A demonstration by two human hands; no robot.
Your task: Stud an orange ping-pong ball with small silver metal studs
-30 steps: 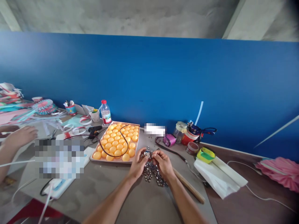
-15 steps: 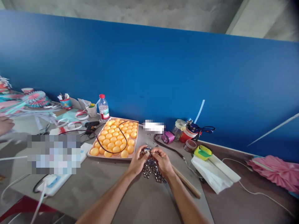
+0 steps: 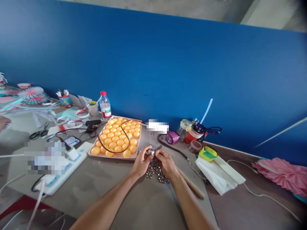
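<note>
My left hand (image 3: 141,163) is closed, thumb and fingers gripping a small shiny silver piece (image 3: 151,152), whose exact kind I cannot make out. Right beside it, the fingertips of my right hand (image 3: 166,162) are pinched at the piece's right side. Whatever tiny thing they may hold is hidden. Below and between both hands lies a cluster of shiny metallic beads (image 3: 150,173) on the grey table (image 3: 148,204). A wooden stick (image 3: 193,186) passes close by my right wrist.
Left of my hands sits a shallow tray (image 3: 105,157) of orange balls (image 3: 117,139), crossed by a dark cord. Farther left are a power strip (image 3: 75,163), scissors (image 3: 39,131) and another person's hand (image 3: 3,123). A bottle (image 3: 105,107), purple object (image 3: 172,137) and yellow-green holder (image 3: 207,154) stand around.
The view has shifted slightly, and a phone and scissors show more clearly at left. My hands stay together at the silver piece with only slight finger movement. The other person's hand has moved left.
</note>
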